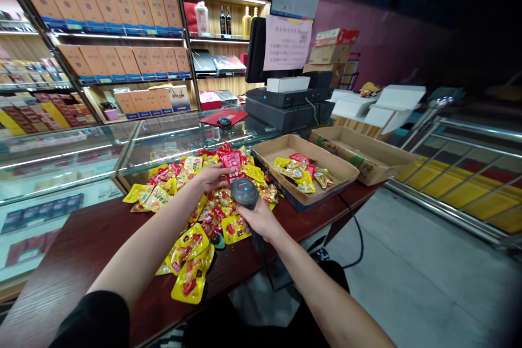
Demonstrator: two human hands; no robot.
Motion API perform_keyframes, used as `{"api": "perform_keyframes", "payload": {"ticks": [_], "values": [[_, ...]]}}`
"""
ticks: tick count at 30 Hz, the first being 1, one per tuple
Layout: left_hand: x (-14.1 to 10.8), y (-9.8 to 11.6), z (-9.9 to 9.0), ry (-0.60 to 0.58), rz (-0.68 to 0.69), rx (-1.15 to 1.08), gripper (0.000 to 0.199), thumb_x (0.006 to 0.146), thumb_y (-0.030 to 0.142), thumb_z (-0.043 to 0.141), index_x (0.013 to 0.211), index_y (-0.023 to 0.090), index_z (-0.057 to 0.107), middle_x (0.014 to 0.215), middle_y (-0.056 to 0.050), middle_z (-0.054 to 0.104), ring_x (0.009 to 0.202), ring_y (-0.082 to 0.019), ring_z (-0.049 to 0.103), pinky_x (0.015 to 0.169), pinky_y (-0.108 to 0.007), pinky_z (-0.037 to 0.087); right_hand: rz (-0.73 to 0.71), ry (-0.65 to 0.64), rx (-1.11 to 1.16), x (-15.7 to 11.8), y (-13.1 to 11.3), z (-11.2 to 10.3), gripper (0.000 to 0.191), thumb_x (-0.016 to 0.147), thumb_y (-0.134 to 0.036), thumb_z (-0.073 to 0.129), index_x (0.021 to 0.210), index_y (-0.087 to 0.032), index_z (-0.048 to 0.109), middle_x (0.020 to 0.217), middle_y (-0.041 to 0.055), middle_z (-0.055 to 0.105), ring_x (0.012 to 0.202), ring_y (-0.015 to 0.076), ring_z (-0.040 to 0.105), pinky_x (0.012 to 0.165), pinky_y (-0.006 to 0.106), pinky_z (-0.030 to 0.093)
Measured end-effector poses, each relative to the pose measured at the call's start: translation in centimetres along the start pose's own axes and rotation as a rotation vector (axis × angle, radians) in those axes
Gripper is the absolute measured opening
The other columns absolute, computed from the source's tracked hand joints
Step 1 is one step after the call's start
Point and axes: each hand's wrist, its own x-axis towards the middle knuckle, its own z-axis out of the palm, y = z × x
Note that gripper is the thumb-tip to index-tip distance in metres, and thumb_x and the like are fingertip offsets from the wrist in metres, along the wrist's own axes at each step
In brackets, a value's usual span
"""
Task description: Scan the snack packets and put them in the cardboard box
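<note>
"What's held?"
"Left hand [211, 177] pinches a red snack packet [232, 161] at the packet pile [165, 185]; right hand [263, 221] wraps the barcode scanner [245, 191] just beside it."
"Best technique?"
"Probably steady the packet flat; keep fingers off any barcode."

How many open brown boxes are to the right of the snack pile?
2. The nearer box is right beside the snack pile and holds some packets; the farther box is beyond it, rightward. Others may be hidden.
</note>
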Motion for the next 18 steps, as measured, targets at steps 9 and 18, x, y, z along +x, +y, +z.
{"api": "perform_keyframes", "payload": {"ticks": [9,18], "values": [[-1.5,1.4,0.0,0.068,-0.009,0.033,0.026,0.065,0.012,0.077,0.081,0.016,0.058,0.077,-0.001,0.068,0.064,-0.012,0.065,0.056,-0.025,0.057,0.054,-0.045,0.019,-0.4,-0.4,0.2,0.012,0.072,-0.021,0.06,0.061,-0.022,0.054,0.037,-0.0053,0.049,0.032,0.0109,0.044,0.035,0.023,0.037],[-1.2,1.5,-0.8,0.075,0.019,-0.017,0.029,0.065,0.026,0.079,0.086,0.016,0.06,0.084,-0.005,0.069,0.065,-0.014,0.065,0.056,-0.027,0.057,0.022,-0.049,-0.022,-0.6,-0.6,0.4,0.021,0.072,-0.02,0.059,0.053,-0.022,0.051,0.038,-0.0035,0.049,0.032,0.0114,0.045,0.035,0.024,0.038]]}}
